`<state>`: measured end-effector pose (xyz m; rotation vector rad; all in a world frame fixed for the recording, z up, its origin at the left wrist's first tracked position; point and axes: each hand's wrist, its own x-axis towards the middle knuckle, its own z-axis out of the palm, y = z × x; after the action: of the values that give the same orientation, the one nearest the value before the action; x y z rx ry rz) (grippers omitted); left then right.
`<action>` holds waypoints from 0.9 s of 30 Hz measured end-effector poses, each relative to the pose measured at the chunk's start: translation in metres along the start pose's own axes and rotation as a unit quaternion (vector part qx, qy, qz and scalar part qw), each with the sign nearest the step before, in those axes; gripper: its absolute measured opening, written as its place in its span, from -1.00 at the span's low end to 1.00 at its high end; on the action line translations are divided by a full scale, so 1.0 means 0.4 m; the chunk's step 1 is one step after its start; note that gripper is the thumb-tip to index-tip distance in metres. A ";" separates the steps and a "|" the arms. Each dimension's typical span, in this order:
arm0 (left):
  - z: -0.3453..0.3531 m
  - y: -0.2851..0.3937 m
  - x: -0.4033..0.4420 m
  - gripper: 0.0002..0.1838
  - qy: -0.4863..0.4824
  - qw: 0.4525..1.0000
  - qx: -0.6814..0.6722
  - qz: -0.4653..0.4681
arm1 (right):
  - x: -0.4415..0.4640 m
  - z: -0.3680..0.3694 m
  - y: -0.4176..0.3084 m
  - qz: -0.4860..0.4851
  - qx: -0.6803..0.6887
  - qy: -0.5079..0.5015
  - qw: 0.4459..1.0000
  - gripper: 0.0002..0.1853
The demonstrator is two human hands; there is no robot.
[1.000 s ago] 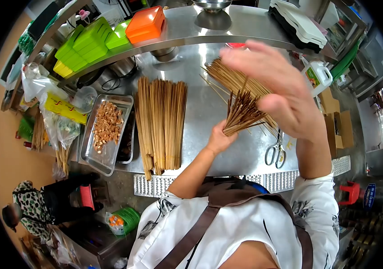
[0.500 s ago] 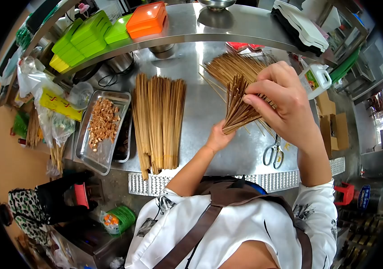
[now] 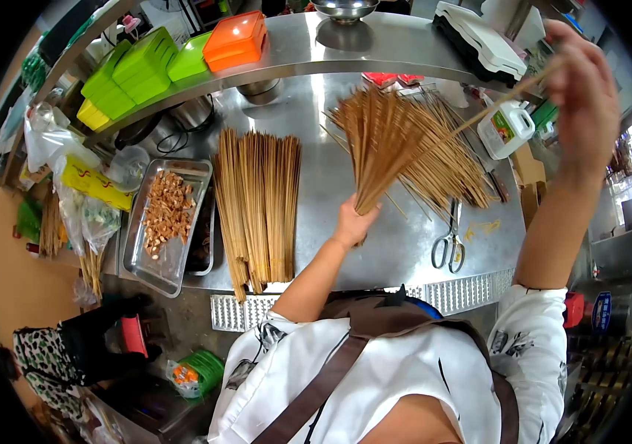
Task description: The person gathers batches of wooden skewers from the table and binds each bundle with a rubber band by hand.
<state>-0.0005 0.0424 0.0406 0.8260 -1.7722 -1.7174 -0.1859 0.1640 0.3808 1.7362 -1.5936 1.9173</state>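
Observation:
My left hand [image 3: 353,222] is closed around the lower end of a fanned bundle of thin brown sticks [image 3: 379,140], held above the steel table. My right hand [image 3: 581,81] is raised at the upper right, its fingers pinching the end of a long stick [image 3: 505,98] that slants down to the bundle; the fingers are partly blurred. A loose heap of sticks [image 3: 449,163] lies behind and right of the bundle. To the left, long sticks [image 3: 260,207] lie side by side on the table [image 3: 327,259]. Scissors [image 3: 449,248] rest below the heap.
A metal tray [image 3: 171,270] with chopped brown pieces stands at the left. Green containers [image 3: 142,70], an orange container [image 3: 234,41] and a metal bowl [image 3: 345,7] sit on the raised shelf. A white jug [image 3: 506,129] is at the right. Another person [image 3: 71,348] is at lower left.
My right hand has come away from the bundle, up and to the right, with a stick in its fingers. The bundle in my left hand has spread and blurred.

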 end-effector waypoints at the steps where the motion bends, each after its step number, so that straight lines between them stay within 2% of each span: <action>1: -0.009 -0.006 0.004 -0.83 -0.016 1.000 0.015 -0.020 | -0.004 -0.054 0.007 -0.009 0.065 0.049 0.997 -0.79; 2: -0.013 0.005 0.000 -0.83 -0.020 0.999 0.017 -0.021 | -0.007 -0.107 0.015 -0.024 0.128 0.097 0.987 -0.76; 4: -0.022 0.045 -0.007 -0.91 -0.059 0.965 -0.256 -0.011 | -0.065 -0.154 0.033 0.006 0.110 0.235 0.966 -0.79; 6: -0.038 0.082 -0.012 -0.90 -0.097 0.955 -0.276 -0.053 | -0.184 -0.207 0.129 0.057 0.100 0.223 0.968 -0.82; 8: -0.016 0.170 -0.030 -0.96 -0.096 0.899 -0.425 -0.042 | -0.326 -0.097 0.159 0.172 0.146 0.243 0.943 -0.83; 9: -0.006 0.183 -0.029 -0.97 -0.098 0.890 -0.445 -0.031 | -0.396 -0.024 0.168 0.214 0.174 0.252 0.928 -0.83; 11: 0.008 0.202 -0.031 -0.95 -0.113 0.883 -0.455 -0.018 | -0.528 0.078 0.208 0.255 0.356 0.278 0.855 -0.93; 13: 0.026 0.202 -0.033 -0.94 -0.140 0.884 -0.446 -0.021 | -0.609 0.133 0.207 0.265 0.445 0.299 0.801 -0.94; 15: 0.039 0.190 -0.053 -0.94 -0.075 0.907 -0.412 -0.050 | -0.637 0.163 0.191 0.279 0.488 0.306 0.768 -0.96; 16: 0.051 0.187 -0.066 -0.94 -0.087 0.908 -0.405 -0.056 | -0.646 0.165 0.186 0.285 0.500 0.307 0.758 -0.96; 17: 0.063 0.183 -0.078 -0.94 -0.071 0.908 -0.406 -0.074 | -0.658 0.155 0.188 0.280 0.498 0.319 0.756 -0.96; 19: 0.101 0.207 -0.091 -0.92 -0.050 0.907 -0.406 -0.100 | -0.684 0.142 0.200 0.284 0.552 0.213 0.754 -0.95; 20: 0.116 0.216 -0.095 -0.92 -0.052 0.909 -0.401 -0.104 | -0.702 0.140 0.202 0.284 0.553 0.220 0.752 -0.95; 22: 0.142 0.223 -0.101 -0.84 -0.024 0.911 -0.392 -0.129 | -0.727 0.134 0.199 0.314 0.520 0.120 0.785 -0.92; 23: 0.140 0.216 -0.099 -0.84 -0.024 0.912 -0.389 -0.130 | -0.736 0.118 0.195 0.330 0.540 0.068 0.771 -0.98; 24: 0.126 0.202 -0.092 -0.81 -0.062 0.913 -0.386 -0.117 | -0.739 0.094 0.195 0.330 0.542 0.070 0.769 -0.98; 25: 0.123 0.204 -0.090 -0.78 -0.099 0.912 -0.383 -0.103 | -0.742 0.065 0.200 0.363 0.502 0.047 0.784 -0.97; 26: 0.129 0.217 -0.099 -0.72 -0.054 0.917 -0.377 -0.116 | -0.748 0.029 0.211 0.395 0.461 0.022 0.794 -0.93; 27: 0.112 0.213 -0.100 -0.71 -0.072 0.914 -0.381 -0.121 | -0.795 -0.019 0.288 0.437 0.307 0.048 0.844 -0.89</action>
<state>-0.0121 0.1024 0.1251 0.5813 -0.9321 -2.4290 -0.1581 0.2876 0.0669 1.0116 -2.1041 3.1558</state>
